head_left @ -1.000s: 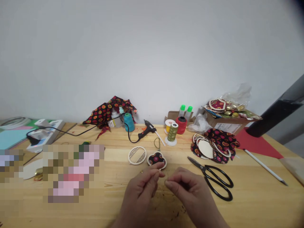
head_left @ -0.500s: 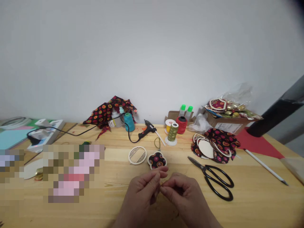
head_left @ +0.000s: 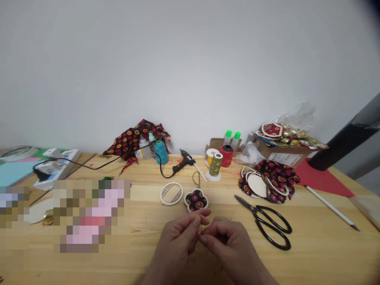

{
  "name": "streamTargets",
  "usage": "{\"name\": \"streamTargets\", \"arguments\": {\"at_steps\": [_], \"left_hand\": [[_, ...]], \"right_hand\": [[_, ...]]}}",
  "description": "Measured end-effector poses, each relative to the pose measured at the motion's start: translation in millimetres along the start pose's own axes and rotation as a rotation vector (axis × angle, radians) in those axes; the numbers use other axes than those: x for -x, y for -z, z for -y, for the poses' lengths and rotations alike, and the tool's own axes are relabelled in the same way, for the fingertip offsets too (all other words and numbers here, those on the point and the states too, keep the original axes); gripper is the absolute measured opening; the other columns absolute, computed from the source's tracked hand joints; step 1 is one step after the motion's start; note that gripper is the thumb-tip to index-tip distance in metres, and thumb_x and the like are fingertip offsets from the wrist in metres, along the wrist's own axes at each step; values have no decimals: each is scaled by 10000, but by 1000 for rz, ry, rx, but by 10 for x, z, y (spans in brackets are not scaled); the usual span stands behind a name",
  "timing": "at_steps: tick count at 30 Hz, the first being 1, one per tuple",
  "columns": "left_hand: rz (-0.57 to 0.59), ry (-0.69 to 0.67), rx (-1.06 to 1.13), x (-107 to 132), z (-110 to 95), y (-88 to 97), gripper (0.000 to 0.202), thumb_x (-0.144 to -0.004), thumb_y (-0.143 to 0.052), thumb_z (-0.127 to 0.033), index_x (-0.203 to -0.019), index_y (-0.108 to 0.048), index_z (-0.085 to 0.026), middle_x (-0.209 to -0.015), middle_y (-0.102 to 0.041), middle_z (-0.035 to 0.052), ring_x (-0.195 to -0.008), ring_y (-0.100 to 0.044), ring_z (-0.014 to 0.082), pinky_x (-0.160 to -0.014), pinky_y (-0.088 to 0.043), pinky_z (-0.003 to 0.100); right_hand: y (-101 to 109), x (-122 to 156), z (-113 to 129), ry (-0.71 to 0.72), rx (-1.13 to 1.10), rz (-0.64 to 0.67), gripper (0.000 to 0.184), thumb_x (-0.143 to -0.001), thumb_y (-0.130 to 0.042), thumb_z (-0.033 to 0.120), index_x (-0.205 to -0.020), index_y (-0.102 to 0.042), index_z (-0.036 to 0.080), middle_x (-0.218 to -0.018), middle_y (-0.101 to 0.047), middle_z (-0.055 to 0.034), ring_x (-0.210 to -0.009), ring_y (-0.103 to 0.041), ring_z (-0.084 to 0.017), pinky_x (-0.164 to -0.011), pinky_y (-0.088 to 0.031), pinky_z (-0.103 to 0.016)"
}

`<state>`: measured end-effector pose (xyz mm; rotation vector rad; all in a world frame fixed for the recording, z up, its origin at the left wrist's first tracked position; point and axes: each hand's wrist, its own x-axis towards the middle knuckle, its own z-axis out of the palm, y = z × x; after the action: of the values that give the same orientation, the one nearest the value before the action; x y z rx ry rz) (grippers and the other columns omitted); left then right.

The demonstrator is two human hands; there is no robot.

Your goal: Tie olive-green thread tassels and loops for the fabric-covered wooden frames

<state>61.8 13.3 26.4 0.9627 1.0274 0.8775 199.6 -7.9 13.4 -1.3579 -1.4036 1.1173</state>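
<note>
Both hands meet at the front of the wooden table, just below a flower-shaped pendant (head_left: 196,200). The pendant has a pale rim, a dark patterned fabric face and an olive cord loop (head_left: 196,179) at its top. My left hand (head_left: 179,237) pinches a thin thread (head_left: 201,228) between thumb and index finger, its other fingers partly stretched out. Close beside it, my right hand (head_left: 227,241) is closed in a pinch on the same thread. Most of the thread is hidden by the fingers. An oval wooden lattice piece (head_left: 171,193) lies left of the pendant.
Black-handled scissors (head_left: 264,221) lie to the right, near a white pencil-like stick (head_left: 332,208). Behind are a glue gun (head_left: 184,161), an olive thread spool (head_left: 216,165) and a red spool (head_left: 227,156). Fabric-covered pieces (head_left: 277,182) lie before a cardboard box (head_left: 285,155). A power strip (head_left: 57,170) is left.
Both hands stay together in nearly the same spot. The right fingers have shifted very slightly, and the things on the table have not moved.
</note>
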Motion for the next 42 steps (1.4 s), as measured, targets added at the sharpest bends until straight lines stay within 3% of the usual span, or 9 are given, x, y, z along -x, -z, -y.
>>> {"name": "streamTargets", "arguments": {"at_steps": [5, 10, 15, 21, 29, 31, 36, 42], "left_hand": [[8, -35, -77, 13, -40, -4, 313, -780, -631, -422, -628, -634, -147, -703, -595, 5, -466, -262, 58, -463, -204, 222], [13, -72, -129, 9, -29, -4, 315, -771, -630, -420, -596, -607, -160, -766, -600, 18, -483, -309, 73, -481, -254, 231], [116, -43, -154, -10, 18, -14, 353, -789, -583, -487, -657, -617, -161, -495, -318, -76, -480, -240, 94, -451, -163, 230], [190, -33, -183, 8, 10, -11, 370, -833, -536, -464, -668, -633, -147, -468, -263, -90, -455, -226, 84, -447, -144, 239], [236, 11, -51, 6, 17, -31, 390, -803, -575, -472, -612, -620, -135, -446, -312, -82, -427, -235, 71, -430, -141, 234], [256, 16, -10, 14, 11, -37, 380, -805, -582, -454, -622, -636, -125, -446, -346, -73, -416, -248, 64, -424, -149, 230], [231, 59, 106, 32, 13, -48, 327, -806, -592, -443, -773, -669, -127, -585, -593, 13, -391, -330, 46, -406, -161, 215], [240, 53, 44, 12, 43, -48, 374, -822, -581, -434, -657, -652, -106, -560, -581, 18, -388, -332, 36, -403, -159, 213]], "right_hand": [[77, -1, 33, 27, 79, 20, 135, -743, -657, 275, -680, -736, 184, -597, -621, -14, -575, -523, -143, -540, -373, -240], [245, -37, 157, 204, 145, -147, 117, -782, -624, 250, -789, -733, 211, -725, -630, -26, -692, -557, -157, -636, -416, -253], [257, -130, 245, 35, -125, 50, 101, -719, -659, 214, -758, -746, 182, -718, -634, -27, -697, -585, -155, -651, -443, -257], [187, -194, 244, -68, -412, 147, 114, -667, -716, 243, -646, -681, 136, -521, -566, 26, -460, -506, -96, -497, -409, -227], [191, -185, 148, -70, -398, 250, 212, -785, -635, 300, -656, -539, 163, -485, -566, 42, -439, -528, -92, -490, -378, -206], [183, -181, 140, -60, -387, 242, 220, -811, -595, 291, -646, -517, 167, -488, -554, 48, -433, -518, -84, -481, -368, -199], [161, -188, 126, -88, -436, 218, 236, -804, -580, 327, -645, -489, 179, -525, -515, 63, -396, -490, -77, -431, -332, -199], [180, -202, 136, -70, -279, 138, 198, -784, -560, 274, -622, -520, 169, -551, -516, 45, -487, -473, -89, -511, -352, -216]]}}
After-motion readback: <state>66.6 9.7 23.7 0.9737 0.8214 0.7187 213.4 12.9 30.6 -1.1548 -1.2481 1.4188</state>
